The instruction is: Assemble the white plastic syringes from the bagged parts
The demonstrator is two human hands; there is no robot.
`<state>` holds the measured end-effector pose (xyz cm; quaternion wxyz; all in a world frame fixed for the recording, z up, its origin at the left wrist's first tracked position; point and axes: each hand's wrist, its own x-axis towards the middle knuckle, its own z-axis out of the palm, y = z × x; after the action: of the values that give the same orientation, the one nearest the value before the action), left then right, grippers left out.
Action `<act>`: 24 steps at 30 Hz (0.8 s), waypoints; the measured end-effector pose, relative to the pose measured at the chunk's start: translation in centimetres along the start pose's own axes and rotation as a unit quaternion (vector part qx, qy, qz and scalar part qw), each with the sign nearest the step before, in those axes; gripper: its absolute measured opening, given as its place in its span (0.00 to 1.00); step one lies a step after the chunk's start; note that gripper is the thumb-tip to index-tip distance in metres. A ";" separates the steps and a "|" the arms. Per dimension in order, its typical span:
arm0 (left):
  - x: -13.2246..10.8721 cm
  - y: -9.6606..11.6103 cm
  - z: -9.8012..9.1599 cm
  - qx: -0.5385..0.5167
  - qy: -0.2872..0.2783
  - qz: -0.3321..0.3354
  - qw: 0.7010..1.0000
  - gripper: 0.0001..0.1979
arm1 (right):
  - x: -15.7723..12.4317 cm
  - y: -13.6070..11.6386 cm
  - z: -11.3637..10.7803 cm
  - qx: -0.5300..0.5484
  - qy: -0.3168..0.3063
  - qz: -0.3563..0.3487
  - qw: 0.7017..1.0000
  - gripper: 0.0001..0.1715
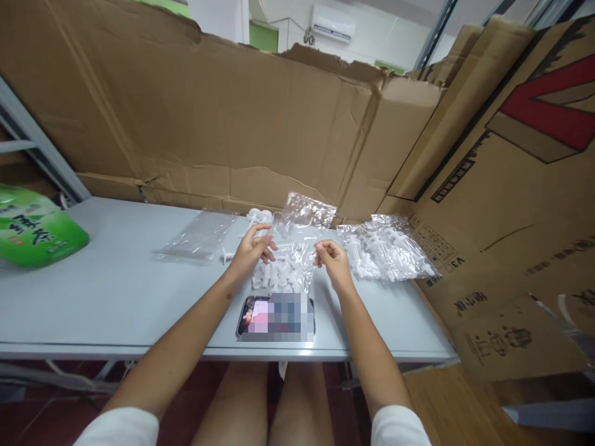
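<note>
My left hand (253,251) hovers over the left side of a pile of small white plastic parts (279,277), fingers apart and with nothing visible in them. Across from it, my right hand (331,260) is closed in a pinch by the right edge of a crinkled clear plastic bag (304,263) at the pile. Whatever lies between those fingertips is too small to make out. Behind my left hand sit several white round-ended plastic pieces (260,216). Nearer to me, a phone (255,317) lies flat with its screen lit and partly blurred.
Filled clear bags of white plastic parts (390,251) lie to the right. A flat clear bag (199,235) is at the left, another clear bag (310,212) at the back. A green pouch (39,226) stands far left. Cardboard walls (242,118) enclose the table (121,297).
</note>
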<state>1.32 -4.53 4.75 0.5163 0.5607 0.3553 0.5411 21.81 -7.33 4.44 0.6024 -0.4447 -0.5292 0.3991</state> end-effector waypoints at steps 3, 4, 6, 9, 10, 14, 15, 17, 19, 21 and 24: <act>-0.3 -0.3 0.4 0.047 -0.105 -0.034 0.993 0.21 | 0.4 -0.2 -0.7 0.026 0.070 -0.032 0.997 0.12; -0.4 -0.4 0.6 0.054 -0.119 -0.033 0.991 0.20 | 0.5 -0.3 -0.8 0.031 0.083 -0.036 0.995 0.13; -0.5 -0.6 0.8 0.047 -0.110 -0.016 0.993 0.19 | 0.5 -0.5 -0.8 0.043 0.088 -0.028 0.995 0.16; -0.4 -0.8 1.0 0.007 -0.044 0.024 0.999 0.21 | 0.2 -0.6 -0.4 0.059 0.040 -0.005 0.997 0.32; -0.4 -0.8 1.0 -0.007 -0.021 0.038 0.999 0.22 | 0.0 -0.6 -0.2 0.060 0.014 -0.002 0.998 0.38; -0.2 -0.5 0.8 -0.033 0.037 0.088 0.995 0.17 | -0.6 -0.5 0.4 0.038 -0.118 -0.002 0.992 0.37; -0.3 -0.4 0.8 -0.030 0.047 0.097 0.994 0.14 | -0.7 -0.4 0.5 0.029 -0.148 -0.004 0.989 0.32; -0.4 -0.1 0.7 -0.016 0.063 0.107 0.992 0.10 | -0.9 -0.4 0.7 0.014 -0.188 -0.012 0.982 0.22; -0.5 0.2 0.8 -0.009 0.072 0.106 0.992 0.10 | -1.0 -0.3 0.9 0.008 -0.206 -0.020 0.978 0.17; -0.6 0.4 0.8 -0.015 0.073 0.102 0.992 0.12 | -1.1 -0.1 1.0 0.014 -0.215 -0.018 0.976 0.17; -0.6 0.5 0.8 -0.054 0.042 0.077 0.995 0.13 | -1.0 0.1 1.0 0.034 -0.195 -0.017 0.980 0.15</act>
<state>1.89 -5.36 5.17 0.4870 0.5345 0.3024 0.6210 20.65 -8.14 4.07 0.5093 -0.3289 -0.6298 0.4856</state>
